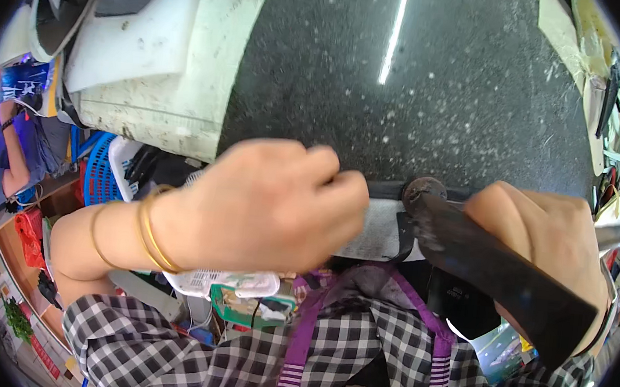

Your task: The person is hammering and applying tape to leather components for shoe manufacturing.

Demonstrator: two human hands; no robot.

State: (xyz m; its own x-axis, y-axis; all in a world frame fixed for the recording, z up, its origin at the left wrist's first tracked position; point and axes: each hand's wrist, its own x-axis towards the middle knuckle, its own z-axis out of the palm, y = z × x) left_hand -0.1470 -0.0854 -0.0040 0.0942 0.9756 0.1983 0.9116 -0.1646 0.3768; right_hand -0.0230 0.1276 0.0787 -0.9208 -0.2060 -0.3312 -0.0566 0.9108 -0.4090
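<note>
The right hand [547,222] seems closed on the hammer [498,273], its long head bodyward of those fingers, slanting up toward the left hand [272,201], fingers curled, hold unclear

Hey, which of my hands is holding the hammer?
Your right hand, closed behind the dark, flared head of the hammer. Your left hand, a fist with gold bangles on its wrist, is apart from it.
</note>
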